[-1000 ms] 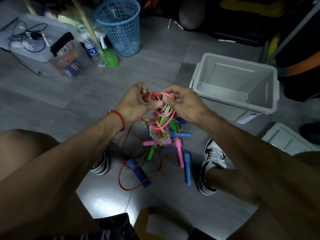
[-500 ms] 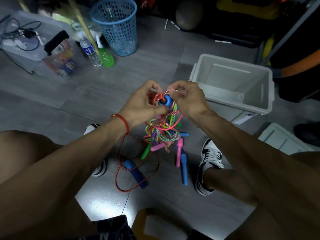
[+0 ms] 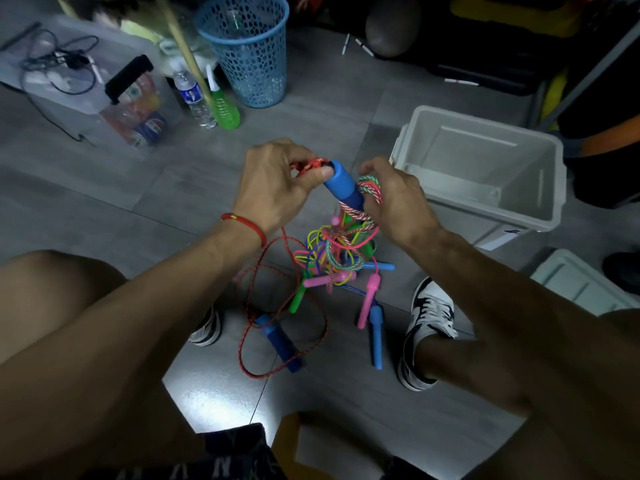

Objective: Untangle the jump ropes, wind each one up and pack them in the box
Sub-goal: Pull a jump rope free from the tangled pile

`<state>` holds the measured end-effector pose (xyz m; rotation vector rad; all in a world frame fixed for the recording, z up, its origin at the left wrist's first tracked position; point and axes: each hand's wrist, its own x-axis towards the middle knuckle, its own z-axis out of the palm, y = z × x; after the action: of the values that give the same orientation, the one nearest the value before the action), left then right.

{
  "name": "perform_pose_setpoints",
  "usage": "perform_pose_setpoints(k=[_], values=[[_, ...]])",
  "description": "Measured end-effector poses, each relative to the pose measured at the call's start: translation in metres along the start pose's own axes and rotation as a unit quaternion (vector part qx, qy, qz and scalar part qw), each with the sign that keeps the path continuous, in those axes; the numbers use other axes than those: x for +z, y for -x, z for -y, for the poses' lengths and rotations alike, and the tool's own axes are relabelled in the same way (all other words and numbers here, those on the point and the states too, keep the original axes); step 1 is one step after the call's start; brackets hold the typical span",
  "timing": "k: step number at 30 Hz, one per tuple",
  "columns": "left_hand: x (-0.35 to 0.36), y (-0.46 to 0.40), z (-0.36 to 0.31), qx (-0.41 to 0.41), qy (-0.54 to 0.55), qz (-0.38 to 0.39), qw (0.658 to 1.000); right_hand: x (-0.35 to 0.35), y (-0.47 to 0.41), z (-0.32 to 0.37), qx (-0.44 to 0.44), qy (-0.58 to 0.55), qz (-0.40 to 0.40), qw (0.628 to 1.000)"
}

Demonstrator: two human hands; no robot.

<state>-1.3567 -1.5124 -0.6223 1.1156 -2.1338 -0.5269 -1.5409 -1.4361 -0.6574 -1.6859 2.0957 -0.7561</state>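
Dim floor; hands [image 3: 277, 188] [image 3: 394, 202] gripping blue handle [image 3: 341, 183], rope knot [image 3: 339, 251], fingertips hidden.

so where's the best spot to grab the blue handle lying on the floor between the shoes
Grip the blue handle round its thick middle, coming straight down from above. It lies flat and bare on the floor, its long sides open to the fingers. Mind the red rope crossing its lower end.

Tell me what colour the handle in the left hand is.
Blue: the handle, gripped by the left hand, head view.
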Motion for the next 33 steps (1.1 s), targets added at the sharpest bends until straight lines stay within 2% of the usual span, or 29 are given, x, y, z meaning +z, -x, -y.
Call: perform_pose_setpoints(k=[4, 7, 13, 15, 17, 19, 21, 22, 23, 25, 26, 29, 32, 33], values=[[-0.007, 0.002, 0.004, -0.005, -0.004, 0.015, 1.000, -0.002, -0.009, -0.014, 0.034, 0.042, 0.009, 0.999], [-0.005, 0.010, 0.002, -0.015, -0.001, 0.002, 1.000, 0.003, -0.014, -0.021, 0.026, 0.110, 0.018, 0.993], [-0.005, 0.013, 0.005, -0.105, 0.000, -0.061, 0.993, 0.028, -0.008, -0.022, -0.126, 0.202, 0.060, 0.969], [-0.003, 0.010, 0.011, -0.184, 0.046, -0.089, 0.978, 0.031, -0.007, -0.021, -0.163, 0.210, 0.036, 0.963], [-0.005, 0.004, 0.023, -0.240, 0.097, -0.113, 0.959, 0.043, -0.005, -0.021, -0.095, 0.160, 0.002, 0.983], [-0.009, 0.001, 0.029, -0.237, 0.089, -0.115, 0.961, 0.048, -0.010, -0.020, 0.081, 0.031, 0.069, 0.994], [-0.009, 0.002, 0.031, -0.227, 0.088, -0.102, 0.964, 0.046, -0.022, -0.026, 0.219, -0.112, 0.153, 0.957], [-0.006, 0.004, 0.032, -0.226, 0.096, -0.095, 0.965, 0.041, -0.025, -0.028, 0.228, -0.096, 0.165, 0.955], [-0.005, 0.005, 0.030, -0.223, 0.111, -0.094, 0.964, 0.038, -0.028, -0.034, 0.206, -0.035, 0.147, 0.967], [-0.012, 0.002, 0.028, -0.217, 0.166, -0.125, 0.954, 0.035, -0.020, -0.039, 0.108, 0.124, 0.121, 0.979], [-0.020, -0.003, 0.030, -0.216, 0.186, -0.148, 0.947, 0.038, -0.013, -0.042, 0.084, 0.140, 0.121, 0.979], [-0.054, -0.018, 0.042, -0.218, 0.176, -0.147, 0.949, 0.050, 0.003, -0.058, 0.087, 0.136, 0.137, 0.977], [-0.067, -0.021, 0.053, -0.238, 0.135, -0.091, 0.958, 0.034, -0.012, -0.060, 0.203, 0.096, 0.084, 0.971], [-0.066, -0.019, 0.053, -0.234, 0.117, -0.061, 0.963, 0.026, -0.020, -0.057, 0.203, 0.077, 0.062, 0.974]])
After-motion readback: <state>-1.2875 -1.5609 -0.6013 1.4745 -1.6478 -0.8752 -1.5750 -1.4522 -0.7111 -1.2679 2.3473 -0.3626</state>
